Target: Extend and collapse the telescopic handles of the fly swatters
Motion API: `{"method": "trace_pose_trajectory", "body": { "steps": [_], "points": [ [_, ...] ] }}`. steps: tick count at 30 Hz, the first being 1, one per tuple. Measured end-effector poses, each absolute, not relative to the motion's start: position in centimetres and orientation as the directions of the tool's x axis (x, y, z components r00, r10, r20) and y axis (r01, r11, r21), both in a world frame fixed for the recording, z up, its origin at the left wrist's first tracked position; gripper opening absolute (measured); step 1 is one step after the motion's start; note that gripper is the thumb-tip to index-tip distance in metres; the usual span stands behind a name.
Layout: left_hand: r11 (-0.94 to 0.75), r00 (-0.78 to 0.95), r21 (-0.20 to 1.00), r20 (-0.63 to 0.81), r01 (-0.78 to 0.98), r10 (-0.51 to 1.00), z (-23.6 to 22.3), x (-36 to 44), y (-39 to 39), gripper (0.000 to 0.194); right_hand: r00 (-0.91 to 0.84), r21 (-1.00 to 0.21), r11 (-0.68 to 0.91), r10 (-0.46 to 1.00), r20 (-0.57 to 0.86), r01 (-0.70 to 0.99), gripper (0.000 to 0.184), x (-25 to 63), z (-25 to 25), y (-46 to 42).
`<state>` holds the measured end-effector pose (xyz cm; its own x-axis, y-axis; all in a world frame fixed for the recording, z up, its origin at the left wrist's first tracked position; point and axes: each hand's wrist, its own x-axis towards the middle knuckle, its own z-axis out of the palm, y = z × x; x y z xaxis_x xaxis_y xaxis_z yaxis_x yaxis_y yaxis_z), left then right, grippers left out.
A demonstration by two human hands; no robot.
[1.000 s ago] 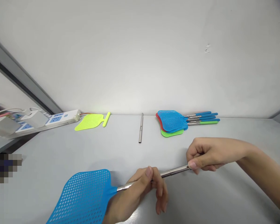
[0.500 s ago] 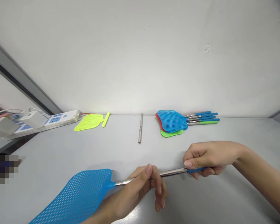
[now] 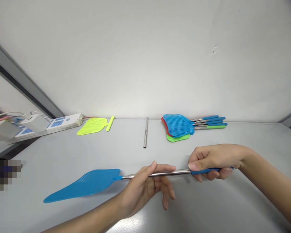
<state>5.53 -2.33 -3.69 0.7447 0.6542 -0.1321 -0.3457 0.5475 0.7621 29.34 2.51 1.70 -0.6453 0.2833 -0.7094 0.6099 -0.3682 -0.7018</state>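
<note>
A blue fly swatter (image 3: 87, 187) is held crosswise above the table, its mesh head at left, tilted and seen nearly edge-on. My right hand (image 3: 212, 161) is closed around its blue handle, thumb on top at the handle's front end. My left hand (image 3: 145, 189) supports the metal telescopic shaft (image 3: 183, 171) between thumb and index finger near the head. The index finger stretches along the shaft, while the other fingers hang loosely curled below it. Part of the shaft is hidden behind the left hand.
Stacked blue, red and green fly swatters (image 3: 178, 125) lie by the wall. A loose metal tube (image 3: 145, 133) and a yellow swatter head with a short crossbar (image 3: 93, 125) lie further left. A power strip (image 3: 65, 122) with plugged adapters runs along the left edge of the table (image 3: 208, 207).
The blue swatter's head has turned flatter and moved away from me, and the shaft is more level. My left index finger has straightened along the shaft. Both hands have shifted slightly.
</note>
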Motion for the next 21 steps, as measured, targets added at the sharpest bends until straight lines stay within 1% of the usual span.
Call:
{"method": "trace_pose_trajectory", "body": {
  "steps": [8, 14, 21],
  "points": [
    [0.609, 0.741, 0.715, -0.192, -0.344, 0.644, -3.63, 5.49, -2.07, 0.046, -0.641, -0.702, -0.378, 0.294, -0.709, 0.603, 0.042, 29.54, 1.33, 2.82],
    [0.639, 0.741, 0.685, -0.214, -0.352, 0.637, -3.62, 5.51, -1.99, 0.047, -0.635, -0.709, -0.372, 0.320, -0.704, 0.599, 0.037, 29.43, 1.43, 2.90],
    [0.709, 0.740, 0.586, -0.257, -0.392, 0.622, -3.79, 5.48, -1.63, 0.045, -0.628, -0.729, -0.308, 0.373, -0.683, 0.611, 0.033, 29.27, 1.52, 2.85]
  ]
}}
